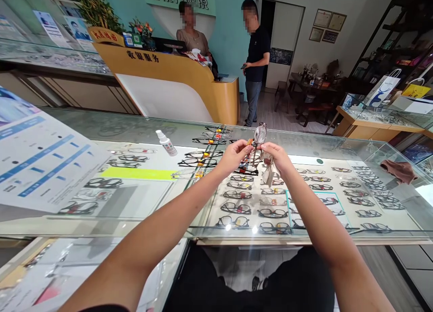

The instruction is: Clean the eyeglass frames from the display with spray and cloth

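Observation:
Above a glass display counter (142,127) I hold a pair of glasses (260,135) upright with both hands. My left hand (233,155) is closed on the frame from the left, near a small orange tag. From the right, my right hand (276,155) pinches the frame together with a pale cleaning cloth (270,172) that hangs down below it. Rows of glasses frames (237,207) lie on trays under the glass beneath my hands.
A small white spray bottle (166,143) lies on the glass to the left. A printed sheet (37,163) rests at far left, a brown cloth (399,170) at far right. Two people stand at an orange service desk (169,72) beyond.

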Demonstrator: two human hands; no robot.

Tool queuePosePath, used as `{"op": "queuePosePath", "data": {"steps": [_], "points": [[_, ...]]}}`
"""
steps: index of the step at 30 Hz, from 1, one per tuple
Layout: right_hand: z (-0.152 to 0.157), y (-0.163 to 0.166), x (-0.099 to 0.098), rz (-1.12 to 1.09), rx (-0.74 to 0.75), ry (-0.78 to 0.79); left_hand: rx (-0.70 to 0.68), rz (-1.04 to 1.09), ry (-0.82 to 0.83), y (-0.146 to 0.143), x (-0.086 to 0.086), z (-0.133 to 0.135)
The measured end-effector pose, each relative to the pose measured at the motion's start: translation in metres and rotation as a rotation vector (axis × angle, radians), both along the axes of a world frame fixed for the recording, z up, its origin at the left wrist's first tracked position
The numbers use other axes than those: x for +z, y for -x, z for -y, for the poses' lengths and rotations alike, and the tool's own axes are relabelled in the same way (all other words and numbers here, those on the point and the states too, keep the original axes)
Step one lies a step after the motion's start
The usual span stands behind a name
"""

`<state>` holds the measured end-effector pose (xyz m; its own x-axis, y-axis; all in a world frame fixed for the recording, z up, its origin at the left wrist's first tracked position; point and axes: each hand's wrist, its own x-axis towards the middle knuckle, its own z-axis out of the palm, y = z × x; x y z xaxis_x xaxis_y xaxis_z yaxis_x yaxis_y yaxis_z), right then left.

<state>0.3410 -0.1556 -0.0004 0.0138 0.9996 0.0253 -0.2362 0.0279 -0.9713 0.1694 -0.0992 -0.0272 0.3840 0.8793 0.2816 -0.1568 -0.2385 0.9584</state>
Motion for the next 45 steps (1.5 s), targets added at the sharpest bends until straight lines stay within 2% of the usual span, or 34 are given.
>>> {"op": "queuePosePath", "data": {"steps": [3, 6, 10, 13, 15, 17, 19, 22, 25, 27, 33, 39, 45], "points": [[0.002, -0.005, 0.005, 0.0, 0.013, 0.006, 0.098, -0.032, -0.092, 0.004, 0.0, -0.003], [0.004, -0.013, 0.008, 0.058, 0.101, 0.011, 0.279, -0.08, -0.236, 0.01, 0.0, -0.006], [0.004, -0.02, 0.008, 0.127, 0.185, 0.011, 0.411, -0.097, -0.282, 0.014, -0.002, -0.01], [0.001, -0.02, 0.008, 0.074, 0.119, -0.009, 0.494, -0.138, -0.326, 0.013, -0.007, -0.013], [-0.001, -0.02, 0.007, 0.012, 0.045, -0.02, 0.668, -0.167, -0.418, 0.013, -0.009, -0.013], [-0.004, -0.02, 0.006, -0.046, 0.001, -0.015, 0.813, -0.204, -0.577, 0.013, -0.009, -0.011], [-0.006, -0.02, 0.004, -0.084, 0.003, -0.009, 0.781, -0.251, -0.772, 0.012, -0.008, -0.006], [-0.008, -0.017, -0.002, -0.086, 0.054, -0.009, 0.563, -0.339, -0.963, 0.008, -0.006, 0.005], [-0.009, -0.011, -0.007, -0.082, 0.097, 0.002, 0.41, -0.423, -0.986, 0.005, -0.005, 0.013], [-0.009, -0.008, -0.008, -0.087, 0.113, 0.008, 0.361, -0.445, -0.981, 0.005, -0.006, 0.014], [-0.004, -0.007, -0.005, -0.094, 0.125, -0.005, 0.37, -0.469, -1.019, 0.009, -0.006, 0.007], [-0.001, -0.007, -0.001, -0.084, 0.043, -0.051, 0.423, -0.492, -1.012, 0.008, -0.005, 0.007], [0.003, -0.008, 0.005, -0.096, -0.041, -0.082, 0.409, -0.512, -0.98, 0.008, -0.002, 0.009]]}}
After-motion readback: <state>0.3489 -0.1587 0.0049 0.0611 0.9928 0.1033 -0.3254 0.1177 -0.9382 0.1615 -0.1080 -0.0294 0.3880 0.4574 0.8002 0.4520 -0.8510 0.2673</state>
